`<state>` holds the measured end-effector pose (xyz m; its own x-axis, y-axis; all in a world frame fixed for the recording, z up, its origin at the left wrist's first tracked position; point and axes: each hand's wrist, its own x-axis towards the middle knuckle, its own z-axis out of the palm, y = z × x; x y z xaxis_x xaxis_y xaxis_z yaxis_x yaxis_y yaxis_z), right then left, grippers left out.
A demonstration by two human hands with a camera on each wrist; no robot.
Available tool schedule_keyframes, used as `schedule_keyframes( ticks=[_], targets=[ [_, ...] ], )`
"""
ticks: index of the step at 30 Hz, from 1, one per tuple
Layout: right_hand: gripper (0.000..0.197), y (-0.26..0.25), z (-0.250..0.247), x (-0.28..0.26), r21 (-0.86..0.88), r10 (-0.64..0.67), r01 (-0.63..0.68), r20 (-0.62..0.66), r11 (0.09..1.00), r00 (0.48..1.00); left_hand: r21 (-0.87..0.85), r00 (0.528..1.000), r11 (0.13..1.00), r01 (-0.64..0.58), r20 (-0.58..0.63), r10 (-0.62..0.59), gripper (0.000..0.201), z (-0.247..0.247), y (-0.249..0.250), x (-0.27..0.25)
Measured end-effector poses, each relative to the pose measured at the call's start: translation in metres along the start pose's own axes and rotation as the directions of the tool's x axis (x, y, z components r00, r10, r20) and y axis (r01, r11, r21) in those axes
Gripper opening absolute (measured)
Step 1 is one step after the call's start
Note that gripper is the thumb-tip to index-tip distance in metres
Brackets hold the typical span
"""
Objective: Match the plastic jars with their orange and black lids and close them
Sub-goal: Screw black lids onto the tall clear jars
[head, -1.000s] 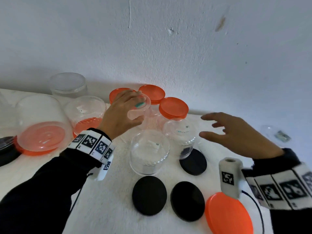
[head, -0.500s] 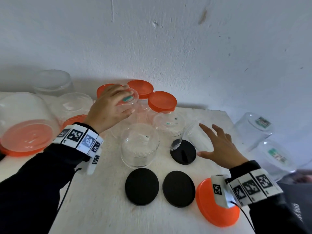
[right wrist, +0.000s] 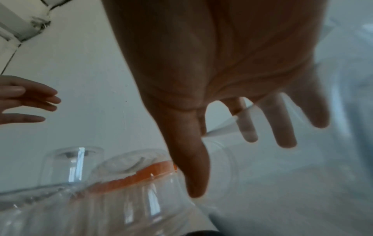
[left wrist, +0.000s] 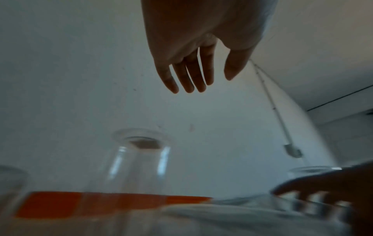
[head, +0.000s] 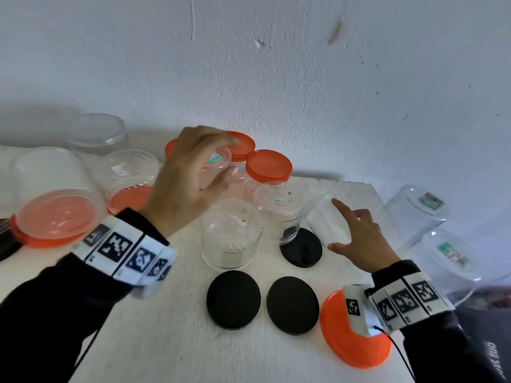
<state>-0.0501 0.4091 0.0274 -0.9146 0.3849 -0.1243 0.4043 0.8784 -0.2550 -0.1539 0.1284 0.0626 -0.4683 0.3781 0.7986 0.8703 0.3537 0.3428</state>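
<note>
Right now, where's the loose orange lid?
In the head view the loose orange lid lies flat at the table's near right corner, partly under the right wrist, just right of the two black lids.

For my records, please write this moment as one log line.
left hand: open above inverted jar | right hand: open, fingers at tilted jar | black lids: loose on table

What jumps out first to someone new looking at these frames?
The orange lids on closed jars at the back against the white wall, and three loose black lids near the table's front edge. Between them, the left hand hovers with straight fingers over an upturned clear jar, while the right hand reaches around a tilted jar.
</note>
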Motion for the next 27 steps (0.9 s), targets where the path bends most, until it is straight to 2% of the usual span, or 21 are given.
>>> schedule_keyframes(
  ticks=[2,4,5,6,8,10,13,16,19,23,27],
  targets=[
    [0.089,-0.001,-0.004,-0.004,0.063,-0.031,0.033,-0.040,0.997,0.999,-0.072,0.998,0.997,-0.017,0.058,0.022,0.027,0.007,0.029,-0.013],
    [0.089,-0.002,-0.007,-0.009,0.114,-0.055,0.067,-0.104,0.991,0.993,-0.168,0.971,0.985,0.028,0.239,0.014,0.024,0.017,0.051,-0.030],
    [0.089,-0.003,-0.009,-0.011,0.135,-0.064,0.082,-0.131,0.987,0.989,-0.188,0.932,0.980,0.065,0.362,0.008,0.025,0.022,0.058,-0.038],
    [0.089,-0.002,-0.011,-0.014,0.155,-0.071,0.094,-0.152,0.983,0.986,-0.175,0.873,0.980,0.093,0.488,0.005,0.028,0.029,0.065,-0.044],
    [0.089,-0.002,-0.014,-0.021,0.194,-0.079,0.116,-0.189,0.974,0.979,-0.082,0.707,0.993,0.084,0.708,-0.001,0.034,0.044,0.072,-0.054],
    [0.091,-0.004,-0.016,-0.027,0.244,-0.091,0.153,-0.250,0.958,0.964,-0.014,0.542,0.999,0.035,0.840,-0.007,0.044,0.060,0.073,-0.059],
    [0.093,-0.003,-0.020,-0.038,0.342,-0.094,0.219,-0.346,0.914,0.934,-0.020,0.410,0.999,-0.045,0.911,0.037,0.067,0.083,0.074,-0.064],
    [0.094,-0.004,-0.024,-0.051,0.436,-0.096,0.256,-0.357,0.863,0.929,0.029,0.309,0.987,-0.157,0.951,0.021,0.086,0.098,0.075,-0.070],
    [0.092,-0.005,-0.025,-0.065,0.458,-0.127,0.277,-0.332,0.845,0.935,0.077,0.245,0.979,-0.191,0.969,-0.028,0.094,0.107,0.078,-0.074],
    [0.084,-0.004,-0.020,-0.083,0.492,-0.151,0.307,-0.331,0.815,0.932,0.103,0.171,0.985,-0.142,0.982,-0.078,0.093,0.109,0.078,-0.073],
    [0.086,0.003,-0.011,-0.095,0.519,-0.157,0.322,-0.336,0.792,0.929,0.135,0.204,0.988,-0.070,0.972,-0.118,0.090,0.104,0.082,-0.073]
  ],
)
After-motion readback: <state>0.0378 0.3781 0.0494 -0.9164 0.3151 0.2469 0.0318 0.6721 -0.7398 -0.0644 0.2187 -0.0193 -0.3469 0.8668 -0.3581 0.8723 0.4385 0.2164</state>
